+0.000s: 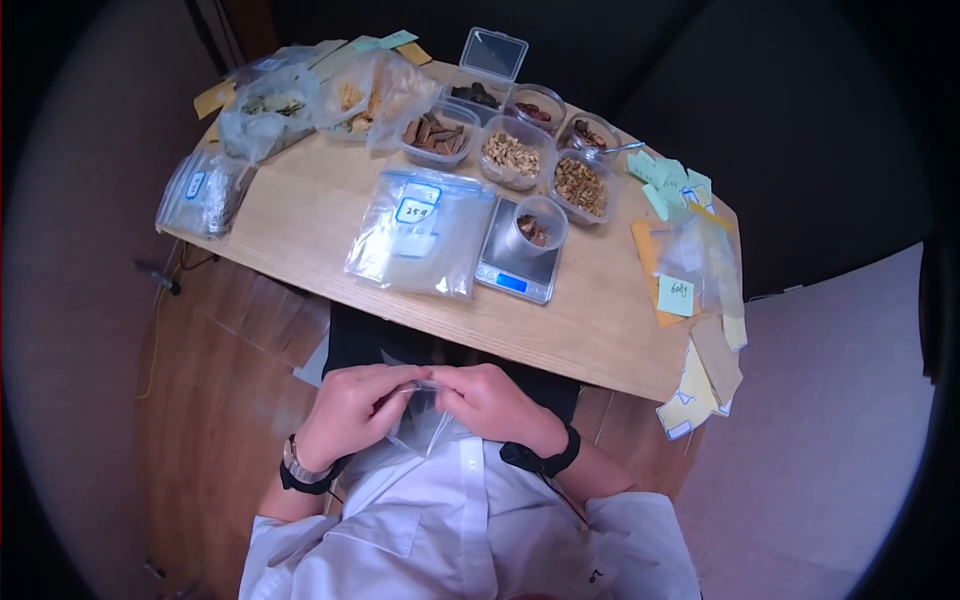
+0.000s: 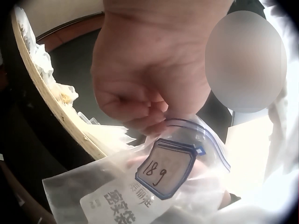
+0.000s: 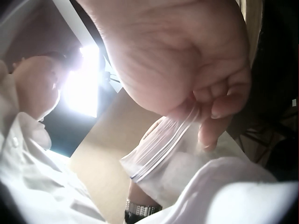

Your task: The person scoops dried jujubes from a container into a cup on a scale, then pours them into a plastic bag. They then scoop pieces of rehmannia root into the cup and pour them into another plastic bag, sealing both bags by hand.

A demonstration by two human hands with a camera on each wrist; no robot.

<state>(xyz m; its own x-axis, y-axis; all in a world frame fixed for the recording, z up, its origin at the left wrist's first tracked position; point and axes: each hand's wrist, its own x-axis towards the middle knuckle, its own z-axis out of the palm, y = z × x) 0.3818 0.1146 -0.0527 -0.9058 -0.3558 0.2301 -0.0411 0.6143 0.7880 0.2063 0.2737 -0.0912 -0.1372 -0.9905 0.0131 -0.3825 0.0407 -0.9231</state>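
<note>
Between both hands, in front of the white shirt and just off the table's near edge, is a clear zip-lock bag (image 1: pixel 415 428). My left hand (image 1: pixel 362 405) pinches its top edge with thumb and curled fingers. Close beside it, my right hand (image 1: pixel 495 402) grips the same edge. A blue-framed label (image 2: pixel 166 169) reading "18 g" shows on the bag in the left wrist view. The zip strip (image 3: pixel 163 149) runs down from the right hand's thumb and fingers in the right wrist view. No contents show in the bag.
On the table (image 1: pixel 300 230) lie a stack of zip-lock bags (image 1: pixel 420 255) labelled "25g" and a digital scale (image 1: pixel 515 283) bearing a cup (image 1: pixel 540 215) of brown pieces. Behind stand several tubs of dried goods, including bark pieces (image 1: pixel 435 135). Paper slips (image 1: pixel 690 390) line the right edge.
</note>
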